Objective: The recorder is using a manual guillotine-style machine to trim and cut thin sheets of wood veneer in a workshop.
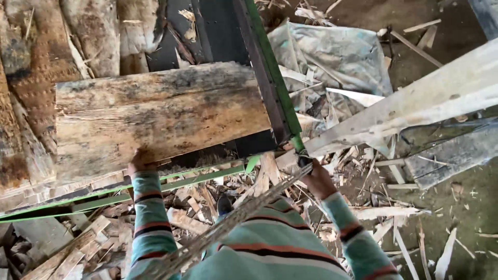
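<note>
A wide, weathered wooden slab (155,116) lies across a green-edged metal frame (272,78). My left hand (139,163) presses against the slab's near edge, fingers partly hidden under it. My right hand (317,179) is closed around a dark handle (302,155) at the lower end of the green frame rail. A thin rough strip of wood (228,223) runs diagonally from near my right hand down across my striped sleeves.
Rough logs (46,57) lie at the left. A long pale plank (415,103) slants across the right. A crumpled plastic sheet (337,52) and many wood scraps (384,212) cover the ground. A green rail (104,194) runs below the slab.
</note>
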